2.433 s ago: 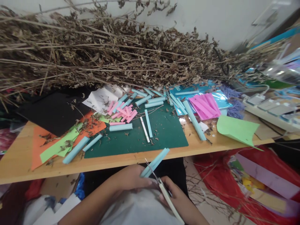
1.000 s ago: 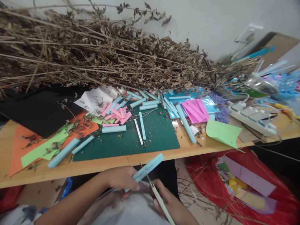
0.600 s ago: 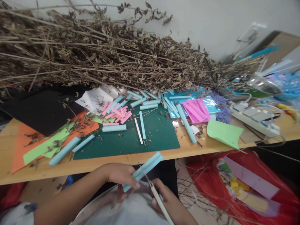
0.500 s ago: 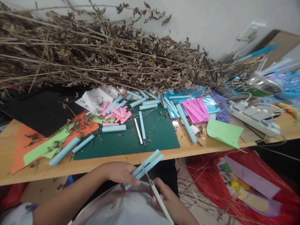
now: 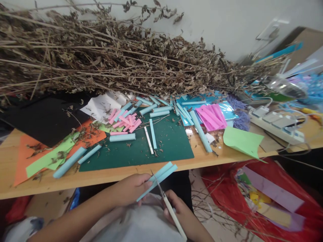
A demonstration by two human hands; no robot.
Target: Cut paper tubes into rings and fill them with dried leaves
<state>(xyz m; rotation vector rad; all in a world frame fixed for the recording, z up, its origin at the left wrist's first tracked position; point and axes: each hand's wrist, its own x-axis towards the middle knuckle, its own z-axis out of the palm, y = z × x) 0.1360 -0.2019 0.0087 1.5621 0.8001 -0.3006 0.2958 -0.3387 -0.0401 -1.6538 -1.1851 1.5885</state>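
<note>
My left hand (image 5: 137, 188), closed, grips a light blue folded paper strip (image 5: 166, 174) whose two long halves lie side by side, slanting up to the right. In my right hand (image 5: 178, 206), fingers wrapped round it, is a thin-bladed knife (image 5: 171, 212) with a long pale handle. Its narrow pointed blade crosses the strip near my left fingertips. Both hands are over my lap, just below the table's front edge. On the green cutting mat (image 5: 176, 144) ahead lie blue paper rolls (image 5: 122, 137) and a heap of short pink paper rolls (image 5: 130, 121).
Dried leafy stalks (image 5: 126, 67) fill the back of the table. Black paper (image 5: 45, 117) and orange paper (image 5: 22, 158) lie left. Pink strips (image 5: 212, 117), a green sheet (image 5: 242, 141) and a power strip (image 5: 280, 126) are right. A red bag (image 5: 222, 188) with scraps stands below.
My left hand has shifted slightly along the blue paper strip, to the right and up. The lower end of the strip shows less. My right hand and the knife stay nearly in place.
</note>
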